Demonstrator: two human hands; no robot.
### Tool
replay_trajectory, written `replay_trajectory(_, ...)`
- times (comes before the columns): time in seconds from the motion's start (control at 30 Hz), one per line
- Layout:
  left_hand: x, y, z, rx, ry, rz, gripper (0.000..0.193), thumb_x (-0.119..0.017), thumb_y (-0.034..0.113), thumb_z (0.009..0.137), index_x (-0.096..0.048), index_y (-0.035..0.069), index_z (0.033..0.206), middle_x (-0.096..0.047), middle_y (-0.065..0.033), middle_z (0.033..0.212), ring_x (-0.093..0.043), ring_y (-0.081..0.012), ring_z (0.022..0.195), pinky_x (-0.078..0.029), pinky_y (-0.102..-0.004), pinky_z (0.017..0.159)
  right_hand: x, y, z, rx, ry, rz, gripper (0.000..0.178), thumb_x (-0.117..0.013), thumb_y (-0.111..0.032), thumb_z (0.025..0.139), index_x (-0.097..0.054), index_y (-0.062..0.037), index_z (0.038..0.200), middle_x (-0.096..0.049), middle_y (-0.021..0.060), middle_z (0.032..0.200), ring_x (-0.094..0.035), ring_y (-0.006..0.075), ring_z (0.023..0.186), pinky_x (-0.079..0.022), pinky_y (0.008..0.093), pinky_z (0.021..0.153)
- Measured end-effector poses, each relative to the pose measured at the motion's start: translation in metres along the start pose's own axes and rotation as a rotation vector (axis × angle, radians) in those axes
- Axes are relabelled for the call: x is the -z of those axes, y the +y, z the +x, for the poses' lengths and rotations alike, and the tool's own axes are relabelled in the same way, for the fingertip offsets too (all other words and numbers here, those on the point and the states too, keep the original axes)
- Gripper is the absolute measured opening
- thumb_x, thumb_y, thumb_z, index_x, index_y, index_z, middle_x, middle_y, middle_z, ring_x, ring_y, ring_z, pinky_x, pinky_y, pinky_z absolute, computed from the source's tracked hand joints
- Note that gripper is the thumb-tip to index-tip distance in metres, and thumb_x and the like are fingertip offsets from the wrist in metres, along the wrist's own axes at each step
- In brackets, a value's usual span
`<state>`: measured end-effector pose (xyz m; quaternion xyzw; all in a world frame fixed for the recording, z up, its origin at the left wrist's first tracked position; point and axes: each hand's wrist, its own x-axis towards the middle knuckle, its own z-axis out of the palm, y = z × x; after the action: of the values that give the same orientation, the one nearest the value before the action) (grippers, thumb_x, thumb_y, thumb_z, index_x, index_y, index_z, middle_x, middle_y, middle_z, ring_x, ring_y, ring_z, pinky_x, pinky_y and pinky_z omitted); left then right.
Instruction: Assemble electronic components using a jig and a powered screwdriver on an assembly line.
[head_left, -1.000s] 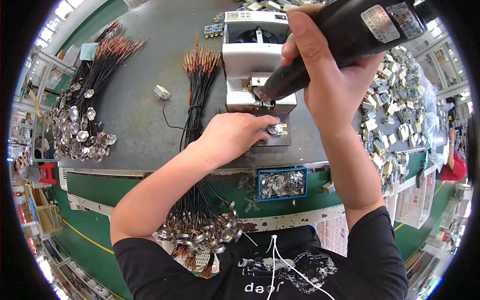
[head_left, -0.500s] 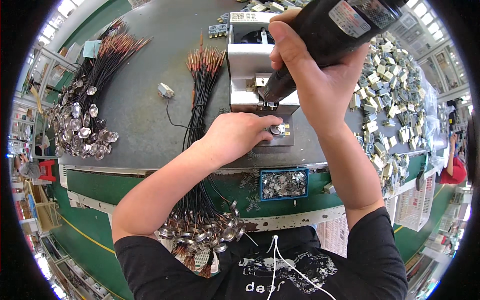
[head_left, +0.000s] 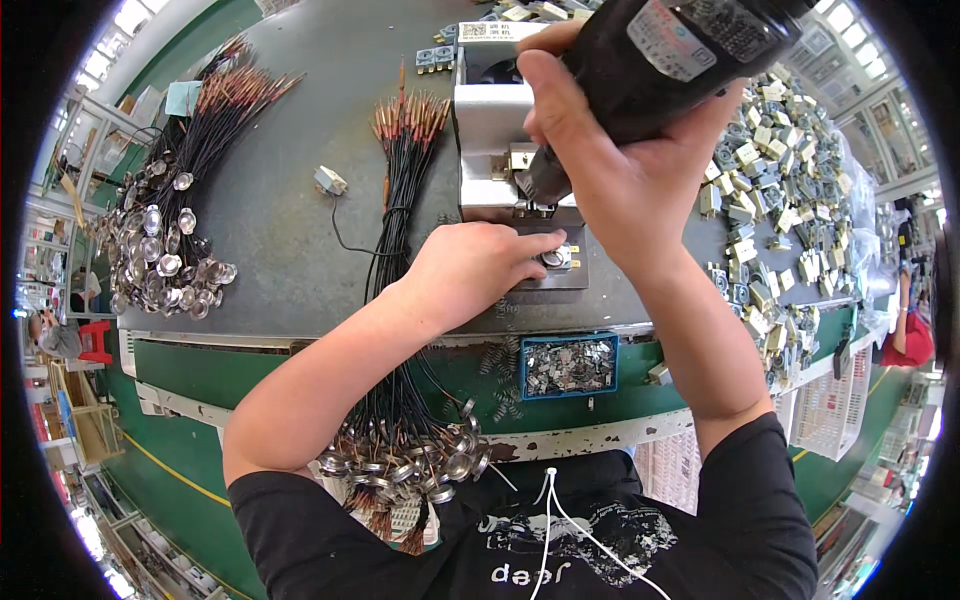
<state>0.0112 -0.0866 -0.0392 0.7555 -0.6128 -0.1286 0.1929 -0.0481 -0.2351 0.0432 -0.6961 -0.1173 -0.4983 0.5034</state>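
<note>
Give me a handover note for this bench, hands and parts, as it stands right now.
Right hand grips the black power screwdriver, tip down at the metal fixture.
Left hand presses a small round part on the fixture's front plate.
Wired discs lie piled at far left and at the bench's near edge; blue tray of small metal bits in front.
Part in fixture unfinished.

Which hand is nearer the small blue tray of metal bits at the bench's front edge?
Left. The left hand rests on the bench just above and left of the blue tray; the right hand holds the black power tool farther back.
</note>
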Motion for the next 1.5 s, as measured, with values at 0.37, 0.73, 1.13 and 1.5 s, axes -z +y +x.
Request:
replay_trajectory(0.37, 0.000, -0.002, 0.000, 0.021, 0.012, -0.081, 0.036, -0.066, 0.036, 0.097, -0.068, 0.015, 0.126, -0.075, -0.0119, 0.100, -0.070, -0.0341, 0.097, -0.056, -0.0461, 0.082, 0.032, -0.030, -0.022, -0.281, 0.015, 0.000, 0.013, -0.073, 0.002, 0.093, -0.067, 0.0051, 0.104, -0.070, 0.0082, 0.087, -0.063, 0.0114, 0.062, -0.051, 0.0251, 0.057)
replay_trajectory(0.73, 0.006, 0.003, 0.000, 0.072, -0.084, -0.056, 0.036, -0.063, 0.038, 0.099, -0.061, 0.017, 0.128, -0.074, -0.0123, 0.100, -0.070, -0.0346, 0.098, -0.055, -0.0470, 0.082, 0.031, -0.019, -0.035, -0.266, 0.065, 0.030, 0.016, -0.074, 0.004, 0.092, -0.064, 0.0049, 0.105, -0.072, 0.0092, 0.093, -0.065, 0.0121, 0.065, -0.053, 0.0250, 0.059)
replay_trajectory(1.13, 0.004, 0.001, 0.001, 0.057, -0.034, -0.081, 0.038, -0.064, 0.035, 0.097, -0.067, 0.024, 0.133, -0.075, -0.0087, 0.107, -0.070, -0.0308, 0.102, -0.056, -0.0448, 0.085, 0.039, -0.014, -0.035, -0.306, -0.026, 0.070, 0.015, -0.073, 0.007, 0.092, -0.065, 0.0056, 0.103, -0.072, 0.0092, 0.098, -0.066, 0.0121, 0.067, -0.054, 0.0238, 0.059)
replay_trajectory(1.5, 0.007, -0.003, 0.005, 0.108, -0.102, -0.130, 0.040, -0.065, 0.038, 0.096, -0.068, 0.028, 0.135, -0.075, -0.0113, 0.110, -0.070, -0.0336, 0.103, -0.055, -0.0457, 0.088, 0.037, -0.015, -0.031, -0.313, -0.014, 0.117, 0.012, -0.074, 0.005, 0.091, -0.067, 0.0050, 0.101, -0.072, 0.0081, 0.096, -0.065, 0.0109, 0.065, -0.052, 0.0237, 0.057)
